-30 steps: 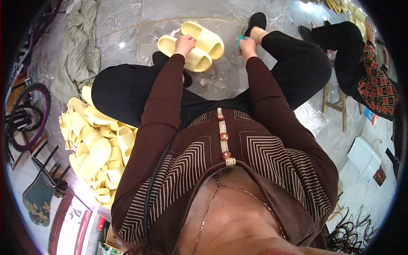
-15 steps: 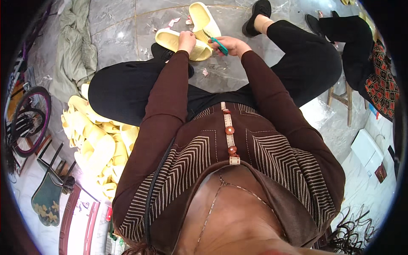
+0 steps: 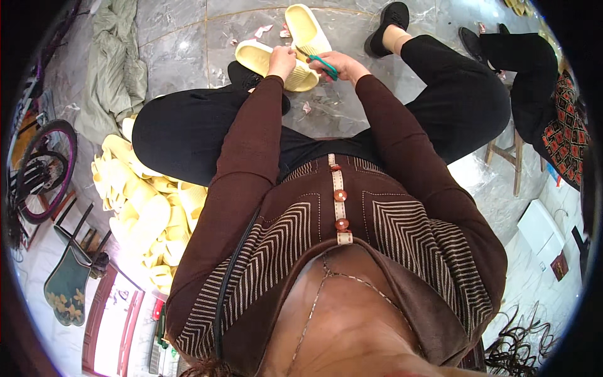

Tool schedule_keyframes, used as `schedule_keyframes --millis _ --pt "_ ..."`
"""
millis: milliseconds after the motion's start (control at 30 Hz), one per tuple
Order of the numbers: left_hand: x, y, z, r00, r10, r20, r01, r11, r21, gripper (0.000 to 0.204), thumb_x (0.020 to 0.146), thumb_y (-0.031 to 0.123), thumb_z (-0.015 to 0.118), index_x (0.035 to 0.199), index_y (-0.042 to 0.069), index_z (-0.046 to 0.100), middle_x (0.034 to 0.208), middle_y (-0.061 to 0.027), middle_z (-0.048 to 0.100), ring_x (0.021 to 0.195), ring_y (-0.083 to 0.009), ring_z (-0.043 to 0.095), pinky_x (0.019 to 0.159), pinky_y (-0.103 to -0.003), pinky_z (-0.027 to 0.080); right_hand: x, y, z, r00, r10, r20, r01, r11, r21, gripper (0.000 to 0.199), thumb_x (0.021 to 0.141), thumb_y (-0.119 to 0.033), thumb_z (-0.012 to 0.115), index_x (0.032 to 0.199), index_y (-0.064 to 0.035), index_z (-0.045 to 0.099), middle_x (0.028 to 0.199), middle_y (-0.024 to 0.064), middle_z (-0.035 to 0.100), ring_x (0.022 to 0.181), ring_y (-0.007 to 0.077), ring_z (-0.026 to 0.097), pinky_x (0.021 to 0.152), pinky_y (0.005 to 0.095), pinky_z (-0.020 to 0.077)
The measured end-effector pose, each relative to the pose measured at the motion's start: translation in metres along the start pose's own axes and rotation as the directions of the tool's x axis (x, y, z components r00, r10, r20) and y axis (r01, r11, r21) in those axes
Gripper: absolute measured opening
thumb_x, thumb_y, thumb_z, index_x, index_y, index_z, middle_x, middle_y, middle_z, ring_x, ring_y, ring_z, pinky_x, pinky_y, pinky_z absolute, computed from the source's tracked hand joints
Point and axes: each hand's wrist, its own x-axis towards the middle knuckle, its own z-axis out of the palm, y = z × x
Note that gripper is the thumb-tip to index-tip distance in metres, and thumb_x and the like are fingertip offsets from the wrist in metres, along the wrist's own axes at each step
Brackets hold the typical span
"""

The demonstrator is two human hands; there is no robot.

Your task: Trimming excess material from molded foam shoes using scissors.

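Observation:
Two pale yellow slippers lie side by side at the upper middle: the near slipper slants below the far slipper. Over the near slipper's ribbed strap, my left hand is closed in a pinch; whatever its fingertips grip is too small to make out. In my right hand is a pair of scissors with teal handles. The blades point left, toward my left fingertips and the gap between the slippers. Whether the blades touch anything cannot be seen.
A heap of yellow slippers lies beside my left thigh. Grey-green cloth is spread at the far left. Pink and white scraps dot the grey floor. Another person's legs and a wooden stool are at the right.
The whole view has shifted slightly. My left hand sits a little nearer the scissors, still pinched over the near slipper; my right hand keeps its hold on them.

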Motion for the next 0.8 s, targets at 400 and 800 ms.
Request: schedule_keyframes --millis 400,800 --pt "0.033 0.008 -0.052 0.882 -0.440 -0.166 0.103 0.525 -0.845 0.013 0.075 0.007 0.050 0.076 -0.002 0.060 0.065 -0.0094 0.059 0.062 -0.0212 0.058 0.061 -0.031 0.047 -0.028 -0.032 0.008 0.862 -0.285 -0.418 0.274 0.958 -0.087 0.042 0.073 -0.018 0.067 0.107 0.0012 0.051 0.079 0.0070 0.060 0.065 0.0122 0.057 0.051 0.0246 0.0446" --pt "0.049 -0.041 -0.088 0.598 -0.605 -0.526 -0.010 0.650 -0.760 0.014 0.077 0.008 0.050 0.084 -0.001 0.056 0.072 -0.0140 0.059 0.066 -0.0276 0.057 0.062 -0.038 0.048 -0.070 -0.166 -0.063 -0.187 -0.859 -0.477 0.553 0.309 -0.774 0.029 0.073 -0.008 0.057 0.100 -0.0005 0.054 0.076 0.0177 0.059 0.068 0.0246 0.057 0.063 0.0327 0.0445"
